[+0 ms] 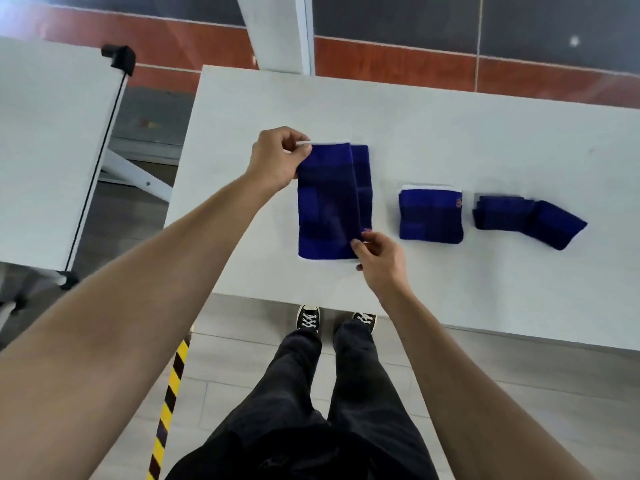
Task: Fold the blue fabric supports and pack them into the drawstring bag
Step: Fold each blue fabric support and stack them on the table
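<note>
The left hand (277, 159) pinches the long support's (327, 202) eleven o'clock corner, the right hand (379, 259) its five o'clock corner; a loose pinch could skew the fold.

No legible text, brand or number anywhere in view. Small red-orange mark on right edge of folded blue support (430, 215) in middle of my table (450, 133); too blurred to read. Similar reddish speck on long blue support (327, 202), just beside my right hand (381, 261); unreadable. Yellow-black hazard tape (169, 400) on floor: stripes only, no lettering.
</note>
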A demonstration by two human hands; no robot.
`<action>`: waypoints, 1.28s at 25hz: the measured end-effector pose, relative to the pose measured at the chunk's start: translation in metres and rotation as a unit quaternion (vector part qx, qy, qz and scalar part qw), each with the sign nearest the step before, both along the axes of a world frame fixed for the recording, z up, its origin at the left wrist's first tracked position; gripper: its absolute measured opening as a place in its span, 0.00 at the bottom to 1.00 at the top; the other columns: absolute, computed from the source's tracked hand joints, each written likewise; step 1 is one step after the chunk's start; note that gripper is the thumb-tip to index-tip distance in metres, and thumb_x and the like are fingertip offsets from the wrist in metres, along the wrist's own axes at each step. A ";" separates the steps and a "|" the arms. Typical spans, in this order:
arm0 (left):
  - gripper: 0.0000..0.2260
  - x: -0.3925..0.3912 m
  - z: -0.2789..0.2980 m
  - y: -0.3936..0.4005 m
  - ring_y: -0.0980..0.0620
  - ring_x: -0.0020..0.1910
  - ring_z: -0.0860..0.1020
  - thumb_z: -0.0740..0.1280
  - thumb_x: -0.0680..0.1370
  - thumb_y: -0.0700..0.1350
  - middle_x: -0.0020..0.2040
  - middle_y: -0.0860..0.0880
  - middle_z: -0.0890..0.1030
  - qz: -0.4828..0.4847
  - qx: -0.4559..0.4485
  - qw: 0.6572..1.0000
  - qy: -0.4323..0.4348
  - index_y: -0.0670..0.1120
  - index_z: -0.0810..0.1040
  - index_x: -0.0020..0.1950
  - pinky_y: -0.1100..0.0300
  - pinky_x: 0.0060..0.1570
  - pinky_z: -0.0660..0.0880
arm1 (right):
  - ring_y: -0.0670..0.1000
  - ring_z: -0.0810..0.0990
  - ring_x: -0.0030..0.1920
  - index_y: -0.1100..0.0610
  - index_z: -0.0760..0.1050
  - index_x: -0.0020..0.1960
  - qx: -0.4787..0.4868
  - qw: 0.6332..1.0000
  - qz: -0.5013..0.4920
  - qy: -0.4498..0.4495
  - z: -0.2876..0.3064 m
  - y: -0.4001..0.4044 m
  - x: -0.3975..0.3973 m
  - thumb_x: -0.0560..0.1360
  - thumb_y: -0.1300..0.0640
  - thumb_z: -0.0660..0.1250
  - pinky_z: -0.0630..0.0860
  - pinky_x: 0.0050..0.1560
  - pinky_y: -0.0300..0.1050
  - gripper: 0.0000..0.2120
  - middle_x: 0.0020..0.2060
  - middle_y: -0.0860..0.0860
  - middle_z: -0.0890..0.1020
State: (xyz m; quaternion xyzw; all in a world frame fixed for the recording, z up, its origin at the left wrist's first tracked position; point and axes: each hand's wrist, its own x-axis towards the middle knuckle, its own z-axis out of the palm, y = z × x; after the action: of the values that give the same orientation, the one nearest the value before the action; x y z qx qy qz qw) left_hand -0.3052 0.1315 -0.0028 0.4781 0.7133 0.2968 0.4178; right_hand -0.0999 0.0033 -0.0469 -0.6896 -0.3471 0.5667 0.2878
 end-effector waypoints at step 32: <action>0.05 0.037 -0.078 0.065 0.52 0.53 0.73 0.66 0.80 0.46 0.54 0.50 0.77 -0.104 -0.015 0.970 0.218 0.50 0.78 0.54 0.59 0.47 0.68 | 0.50 0.80 0.42 0.53 0.68 0.57 0.006 0.974 0.074 -0.214 -0.016 0.031 0.012 0.80 0.54 0.67 0.77 0.44 0.48 0.10 0.42 0.47 0.82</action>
State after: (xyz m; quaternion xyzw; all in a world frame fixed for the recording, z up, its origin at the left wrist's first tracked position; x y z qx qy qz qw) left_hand -0.2678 0.1965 -0.0806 0.5964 0.7379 0.1303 0.2880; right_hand -0.0882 0.0345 -0.0624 -0.7654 -0.4540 0.4238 0.1685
